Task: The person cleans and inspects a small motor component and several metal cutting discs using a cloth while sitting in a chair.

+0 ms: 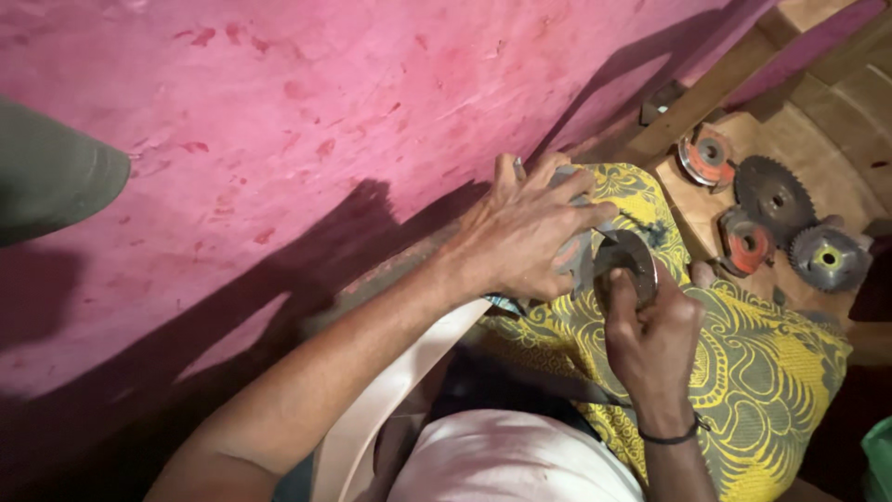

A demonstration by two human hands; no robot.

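A pink wall (325,121) fills the left. The left hand (525,232) lies spread on a grey part (578,256). The right hand (650,339) grips a round metal disc (627,265) over a yellow cloth (762,372). Four toothed wheels (774,195) lie on the wooden floor (818,130), near its right edge.

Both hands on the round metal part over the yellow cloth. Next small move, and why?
Probably a short further turn of the round metal part by the right hand, with the left hand bracing. The left fingers spread over the grey piece on the yellow patterned cloth, while the right grips the disc's lower rim. How it seats is hidden.
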